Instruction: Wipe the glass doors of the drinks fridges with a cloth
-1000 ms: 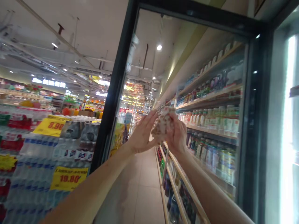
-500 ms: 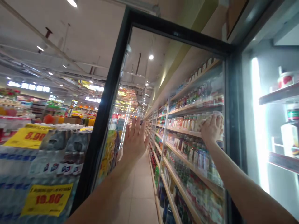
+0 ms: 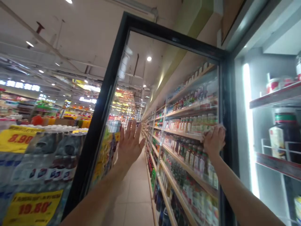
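1. Left of the glass door (image 3: 174,37), we see bottle packs (image 3: 47,172) stacked in glossy clear film, their rounded caps in rows. Two flat yellow signs (image 3: 20,138) stand against them, reading 8.90 and 19.80; the smaller print is too blurred for us to read.
2. Before the door's left half, our left hand (image 3: 130,144) is spread flat, fingers apart and gripping nothing; we cannot tell whether the palm touches the glass.
3. In the middle of the door we make out smooth, pale floor tiles (image 3: 138,191), partly hidden by our left forearm.
4. In the door's right half run long shelves (image 3: 180,134) with pale, wood-like edges, holding rows of bottles; the farthest melt into blur.
5. Near the door's right edge, our right hand (image 3: 214,141) has its fingers bent over a crumpled, whitish cloth (image 3: 205,135), held against the pane; most of it is hidden beneath the fingers.
6. Just right of the door glows a straight light strip (image 3: 250,125).
7. Farther right of the door, dark-edged cabinet shelves (image 3: 277,97) hold small red-and-white containers and a large dark-filled bottle (image 3: 289,131), pale-labelled, behind thin wire; the picture's edge cuts off others.
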A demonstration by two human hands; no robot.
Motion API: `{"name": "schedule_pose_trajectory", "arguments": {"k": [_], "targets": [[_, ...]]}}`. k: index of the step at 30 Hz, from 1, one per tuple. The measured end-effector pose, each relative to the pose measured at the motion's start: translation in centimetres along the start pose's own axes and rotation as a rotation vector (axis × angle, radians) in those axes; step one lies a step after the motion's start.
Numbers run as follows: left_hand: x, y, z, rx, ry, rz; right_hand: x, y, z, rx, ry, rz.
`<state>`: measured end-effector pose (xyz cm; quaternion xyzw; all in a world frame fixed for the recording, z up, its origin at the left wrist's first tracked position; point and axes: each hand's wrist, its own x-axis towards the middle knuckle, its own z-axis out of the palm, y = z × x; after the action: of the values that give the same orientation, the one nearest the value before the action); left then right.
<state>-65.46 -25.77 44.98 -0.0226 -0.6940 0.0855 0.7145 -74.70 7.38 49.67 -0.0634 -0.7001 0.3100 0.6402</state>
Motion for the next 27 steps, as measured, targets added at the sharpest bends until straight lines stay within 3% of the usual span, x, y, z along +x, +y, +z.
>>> {"name": "schedule_pose_trajectory", "arguments": {"k": [1,3,6,8,10,14,16,18,21,23,25,27], "targets": [[0.0,0.0,0.1,-0.002,0.005,-0.003,-0.3,-0.3,0.1,-0.002,0.011,0.019],[0.1,-0.1,0.3,-0.010,0.016,-0.003,-2.7,-2.7,0.6,-0.004,-0.007,-0.133],[-0.4,-0.1,0.4,-0.027,0.031,-0.010,-7.6,-7.4,1.6,0.022,-0.065,-0.626],[-1.4,0.2,0.2,-0.036,0.024,-0.019,-9.2,-8.2,1.8,0.043,-0.087,-0.859],[-2.7,0.7,-0.2,-0.037,0.015,-0.001,-8.7,-6.3,1.6,0.039,-0.075,-0.823],[-4.5,1.4,-0.7,-0.024,-0.001,0.012,-4.8,-0.2,0.7,0.013,0.018,-0.241],[-4.6,1.5,-0.7,-0.031,-0.013,-0.004,-4.8,-0.1,0.6,0.018,0.063,-0.084],[-4.5,1.3,-0.6,-0.039,-0.011,-0.003,-7.1,-2.6,0.8,0.033,0.058,-0.206],[-4.4,0.9,-0.2,-0.040,0.000,0.015,-11.7,-7.5,1.4,0.090,-0.018,-0.665],[-4.5,0.7,-0.1,-0.038,0.003,0.021,-13.0,-8.1,1.5,0.114,-0.051,-0.823],[-4.6,0.7,0.0,-0.034,0.009,0.019,-12.3,-5.8,1.2,0.088,-0.068,-0.747],[-4.6,0.8,0.1,-0.025,0.009,0.019,-10.2,-1.9,0.9,0.038,-0.049,-0.491]]}}
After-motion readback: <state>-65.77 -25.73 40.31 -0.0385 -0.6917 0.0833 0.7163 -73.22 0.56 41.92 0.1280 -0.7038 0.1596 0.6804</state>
